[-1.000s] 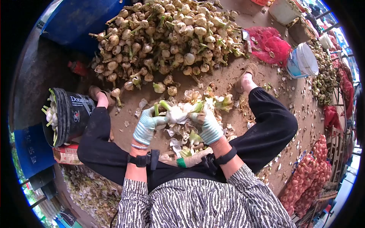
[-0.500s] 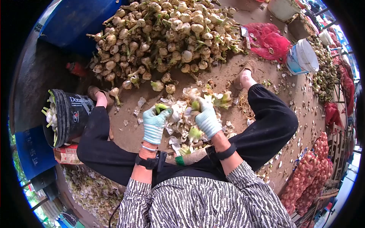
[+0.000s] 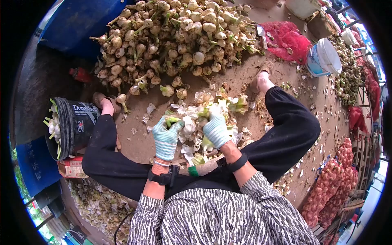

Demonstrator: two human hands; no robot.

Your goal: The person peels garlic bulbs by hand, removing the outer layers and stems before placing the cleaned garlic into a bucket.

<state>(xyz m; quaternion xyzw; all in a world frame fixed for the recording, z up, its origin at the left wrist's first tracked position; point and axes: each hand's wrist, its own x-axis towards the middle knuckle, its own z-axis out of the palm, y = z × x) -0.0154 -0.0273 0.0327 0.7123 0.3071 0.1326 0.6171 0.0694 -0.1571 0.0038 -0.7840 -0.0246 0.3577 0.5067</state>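
Observation:
My left hand (image 3: 166, 136), in a striped glove, is closed on the green stem of a garlic bulb (image 3: 188, 125), whose white head points right. My right hand (image 3: 216, 127), gloved too, is closed beside the bulb's right side; its fingertips press on something whitish, perhaps outer skin, that I cannot make out. Loose peels and leaves (image 3: 200, 157) lie under and around both hands, between my legs. Beyond them rises a big heap of unpeeled garlic bulbs (image 3: 175, 41), with a few single bulbs at its near edge.
A black bucket (image 3: 77, 126) holding garlic with green stems stands at the left. Blue containers (image 3: 85, 24) are behind it. Red netting (image 3: 286, 41) and a white-blue bucket (image 3: 324, 58) lie at the upper right; filled net sacks (image 3: 330, 188) at the lower right.
My right hand has moved slightly left and down, nearer my left hand. A white bulb head now shows clearly between them. My left hand has shifted little.

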